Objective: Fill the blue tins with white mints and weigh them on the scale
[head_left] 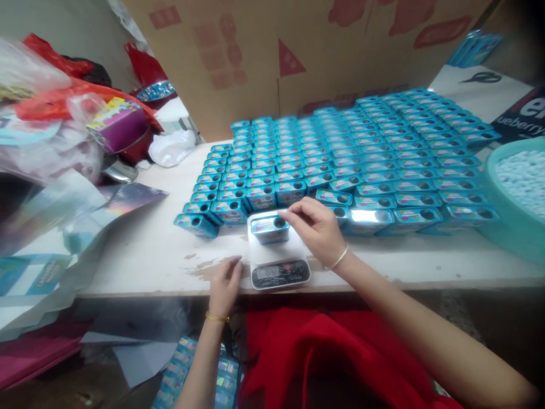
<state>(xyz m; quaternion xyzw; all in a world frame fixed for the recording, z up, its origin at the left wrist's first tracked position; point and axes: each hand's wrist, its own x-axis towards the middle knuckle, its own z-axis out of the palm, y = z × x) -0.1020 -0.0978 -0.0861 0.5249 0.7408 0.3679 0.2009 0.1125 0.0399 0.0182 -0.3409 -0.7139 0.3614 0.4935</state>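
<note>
On a small white kitchen scale (279, 267) at the table's front edge stands a blue tin (269, 233) with a round dark hole in its top. My right hand (315, 232) is over the tin's right end, thumb and fingertips pinched together close to the hole. Whatever lies in that pinch is too small to make out. Left of the scale, my left hand (225, 281) rests on the tabletop, holding nothing, thumb and forefinger slightly apart. The scale's display is too blurred to read.
Many matching blue tins (289, 159) stand in rows behind the scale. At the right is a green basin (496, 187) of small pale pieces (525, 176). A large cardboard box (255, 62) backs the table. Plastic bags (42, 136) and printed sheets (76, 210) crowd the left.
</note>
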